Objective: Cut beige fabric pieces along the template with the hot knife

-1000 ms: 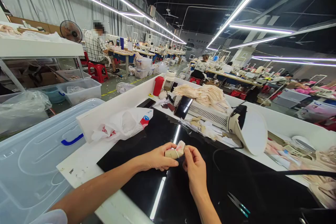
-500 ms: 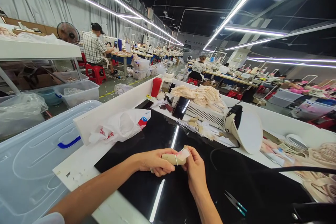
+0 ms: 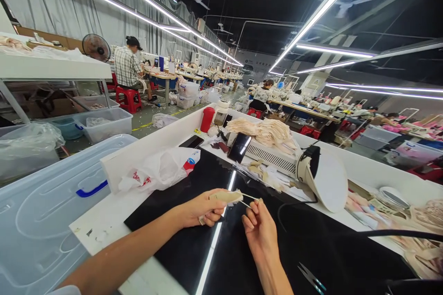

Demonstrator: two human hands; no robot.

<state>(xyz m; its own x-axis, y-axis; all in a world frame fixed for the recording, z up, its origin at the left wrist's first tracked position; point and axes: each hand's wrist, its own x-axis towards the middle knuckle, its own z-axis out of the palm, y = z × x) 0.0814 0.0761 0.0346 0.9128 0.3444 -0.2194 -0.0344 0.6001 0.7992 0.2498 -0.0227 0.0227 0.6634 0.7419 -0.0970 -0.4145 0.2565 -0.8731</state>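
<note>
My left hand [image 3: 199, 209] is closed around a small beige rolled bundle [image 3: 224, 197] above the black tabletop [image 3: 180, 235]. From the bundle's right end a thin white elastic band [image 3: 249, 196] stretches out in two strands. My right hand [image 3: 261, 226] pinches the far end of this band, apart from the bundle. What the bundle is made of cannot be made out. Thread snips [image 3: 311, 278] with blue-green handles lie on the tabletop, to the right of my right forearm.
A white plastic bag [image 3: 161, 168] lies at the left. Behind my hands are a phone [image 3: 238, 147], beige fabric strips [image 3: 261, 132] on a vented box and a lamp with a white shade [image 3: 330, 179]. A lidded tub [image 3: 51, 203] stands left; co-workers sit further back.
My right hand has drawn back from the bundle to the right and nearer to me, pulling the band out into two taut strands. The band was round the bundle before.
</note>
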